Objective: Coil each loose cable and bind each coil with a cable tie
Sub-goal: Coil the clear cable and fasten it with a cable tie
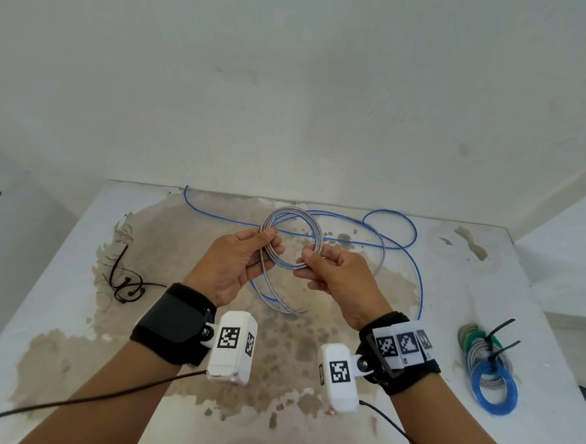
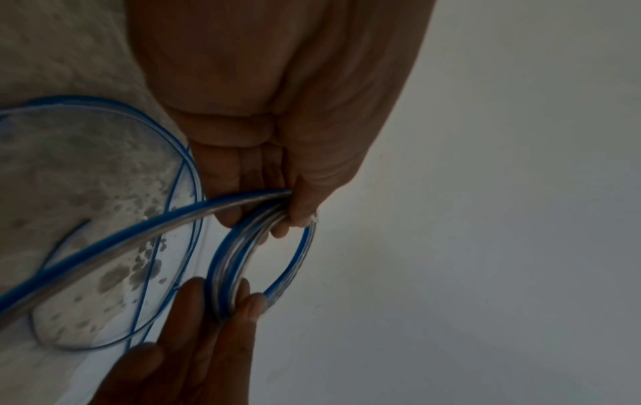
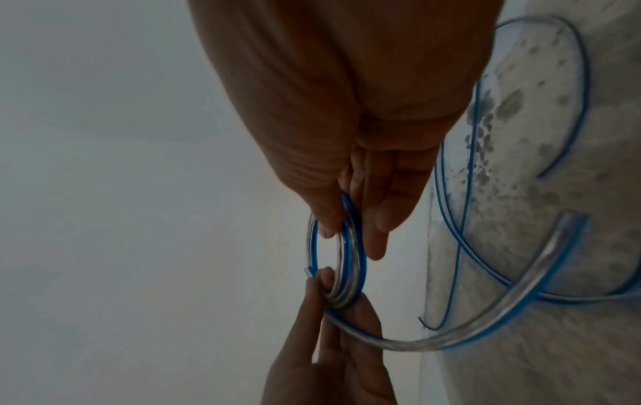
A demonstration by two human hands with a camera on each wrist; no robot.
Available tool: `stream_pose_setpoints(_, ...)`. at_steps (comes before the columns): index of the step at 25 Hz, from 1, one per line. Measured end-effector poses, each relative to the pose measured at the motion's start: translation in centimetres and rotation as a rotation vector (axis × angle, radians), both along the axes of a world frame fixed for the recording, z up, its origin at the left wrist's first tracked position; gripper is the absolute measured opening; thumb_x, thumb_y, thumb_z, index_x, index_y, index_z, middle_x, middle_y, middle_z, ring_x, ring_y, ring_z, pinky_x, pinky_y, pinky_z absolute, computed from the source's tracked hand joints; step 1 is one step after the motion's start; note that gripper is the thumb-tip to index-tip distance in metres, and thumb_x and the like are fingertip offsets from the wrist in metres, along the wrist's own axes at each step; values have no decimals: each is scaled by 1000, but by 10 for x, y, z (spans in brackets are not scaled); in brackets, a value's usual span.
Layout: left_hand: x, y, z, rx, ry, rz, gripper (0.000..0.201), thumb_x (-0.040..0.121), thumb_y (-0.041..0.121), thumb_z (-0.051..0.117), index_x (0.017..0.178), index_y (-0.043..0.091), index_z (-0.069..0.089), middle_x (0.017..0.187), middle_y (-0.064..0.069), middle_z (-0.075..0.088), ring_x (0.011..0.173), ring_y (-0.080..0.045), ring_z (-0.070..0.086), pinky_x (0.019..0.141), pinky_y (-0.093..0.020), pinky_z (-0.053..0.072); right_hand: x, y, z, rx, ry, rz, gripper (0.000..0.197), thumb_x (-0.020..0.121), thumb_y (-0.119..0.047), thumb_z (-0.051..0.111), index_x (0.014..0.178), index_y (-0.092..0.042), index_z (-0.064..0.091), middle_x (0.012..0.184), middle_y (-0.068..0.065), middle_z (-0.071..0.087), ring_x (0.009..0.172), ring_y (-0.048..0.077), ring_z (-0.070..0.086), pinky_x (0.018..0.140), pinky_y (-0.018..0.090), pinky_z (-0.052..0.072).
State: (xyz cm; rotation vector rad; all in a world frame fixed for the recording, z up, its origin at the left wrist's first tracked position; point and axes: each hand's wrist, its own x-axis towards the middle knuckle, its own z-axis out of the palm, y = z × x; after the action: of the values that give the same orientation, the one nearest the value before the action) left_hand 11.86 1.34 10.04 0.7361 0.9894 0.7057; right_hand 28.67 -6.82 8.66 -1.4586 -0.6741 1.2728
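Note:
A coil (image 1: 292,212) of clear cable with a blue stripe is held up above the table between both hands. My left hand (image 1: 272,243) pinches its left side between thumb and fingers, seen close in the left wrist view (image 2: 295,216). My right hand (image 1: 308,262) pinches the right side, seen close in the right wrist view (image 3: 343,227). The coil (image 2: 229,260) has a few turns. Its loose tail (image 1: 273,296) curves down toward the table. A thin blue cable (image 1: 415,236) lies uncoiled across the far part of the table.
Several black cable ties (image 1: 126,285) lie on the table's left side. Bound coils (image 1: 494,409) with black ties sit stacked at the right edge. The white table (image 1: 73,311) is stained brown in the middle and stands against a white wall.

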Motion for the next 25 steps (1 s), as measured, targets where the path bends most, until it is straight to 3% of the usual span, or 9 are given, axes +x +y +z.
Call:
stream_pose_setpoints(6,5,-5,-5,-5,107,80,14,94,28,68,91,14,72,80,2,74,73,-8,72,68,-24,55,-5,-2,0,19,-81,40,18,89,-27,77,96,-11,71,86,8,79,78,16,76,65,24,55)
stream_pose_setpoints(11,9,-10,-5,109,191,132,21,92,31,70,98,10,73,81,2,74,69,-6,72,60,-24,56,-6,-1,-2,21,-95,64,16,94,-28,72,99,-14,66,84,7,76,70,16,72,64,26,55)
stream_pose_setpoints(15,11,-13,-5,180,208,141,23,92,33,70,93,11,75,82,1,75,73,-8,72,63,-26,57,-9,-2,-3,33,72,72,16,92,-21,73,100,-15,61,88,6,77,86,22,76,67,26,56)
stream_pose_setpoints(21,9,-18,-8,201,255,76,15,91,31,72,93,15,74,91,-2,78,77,-12,74,62,-28,57,-11,-5,-10,27,-146,-6,19,91,-15,75,102,-15,59,70,1,72,78,20,76,68,30,57)
stream_pose_setpoints(25,9,-18,-6,138,194,94,17,91,32,72,95,15,74,90,0,77,76,-9,73,66,-28,57,-12,-5,-8,9,94,28,12,95,-16,69,106,-12,66,88,5,77,81,18,75,65,24,56)
